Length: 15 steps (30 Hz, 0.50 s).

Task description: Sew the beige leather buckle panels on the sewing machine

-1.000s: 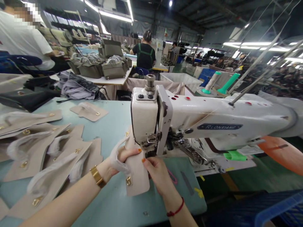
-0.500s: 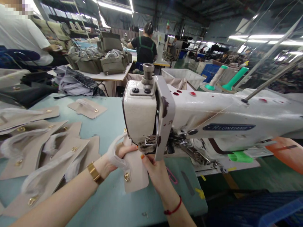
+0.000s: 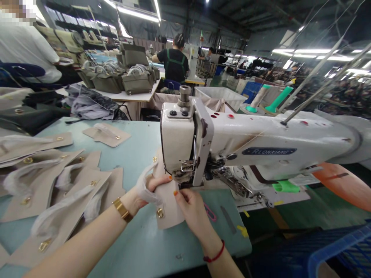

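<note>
A beige leather flap (image 3: pixel 169 206) with a gold clasp lies under the head of a white sewing machine (image 3: pixel 232 146). My left hand (image 3: pixel 145 193) grips its left edge, where clear plastic wrap bunches around the fingers. My right hand (image 3: pixel 193 210) pinches the right edge just below the needle area. The far end of the flap is hidden behind the machine head.
Several more beige flaps (image 3: pixel 58 189) with gold hardware are piled on the light blue table (image 3: pixel 136 247) to the left. Another flap (image 3: pixel 107 135) lies further back. Thread cones (image 3: pixel 278 100) stand behind the machine. Other people work at far tables with olive bags (image 3: pixel 136 83).
The view has shifted slightly. Both hands stay on the flap at the needle, with the flap pushed a little further under the machine head.
</note>
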Tool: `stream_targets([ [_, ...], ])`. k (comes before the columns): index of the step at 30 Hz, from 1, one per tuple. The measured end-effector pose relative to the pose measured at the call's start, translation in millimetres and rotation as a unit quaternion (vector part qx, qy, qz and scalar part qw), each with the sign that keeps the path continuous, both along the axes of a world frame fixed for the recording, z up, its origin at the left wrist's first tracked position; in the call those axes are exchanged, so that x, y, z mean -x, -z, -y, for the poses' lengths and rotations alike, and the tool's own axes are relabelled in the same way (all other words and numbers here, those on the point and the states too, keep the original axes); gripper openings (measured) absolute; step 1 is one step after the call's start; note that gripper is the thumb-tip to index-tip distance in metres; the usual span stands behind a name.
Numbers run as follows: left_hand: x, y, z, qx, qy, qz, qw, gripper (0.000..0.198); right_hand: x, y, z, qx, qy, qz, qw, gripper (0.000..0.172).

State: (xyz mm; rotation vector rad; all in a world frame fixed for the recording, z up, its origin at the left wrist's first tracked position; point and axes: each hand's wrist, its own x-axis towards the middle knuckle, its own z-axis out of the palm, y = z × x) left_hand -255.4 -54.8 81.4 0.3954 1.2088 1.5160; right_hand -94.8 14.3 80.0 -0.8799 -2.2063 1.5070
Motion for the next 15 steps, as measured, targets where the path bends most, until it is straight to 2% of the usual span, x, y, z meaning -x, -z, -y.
stream_targets([
  [5, -14, -0.1, 4, -0.017, -0.046, -0.006, 0.999, 0.048, -8, -7.4, -12, -0.018, -0.043, 0.013, 0.999, 0.039],
  [8, -38, 0.8, 6, -0.022, -0.149, 0.01, 0.989, 0.059, -16, -18.0, -31, -0.015, -0.102, 0.027, 0.994, 0.037],
  [11, -64, 7.1, 4, 0.001, -0.26, 0.047, 0.964, 0.062, -21, -30.8, -51, -0.046, -0.141, 0.04, 0.988, 0.032],
  [13, -76, 12.2, 1, 0.012, -0.297, 0.068, 0.952, 0.058, -22, -37.7, -59, -0.074, -0.149, 0.059, 0.984, 0.031],
  [15, -82, 16.1, -1, 0.011, -0.308, 0.083, 0.948, 0.053, -22, -42.0, -63, -0.096, -0.149, 0.077, 0.981, 0.031],
])
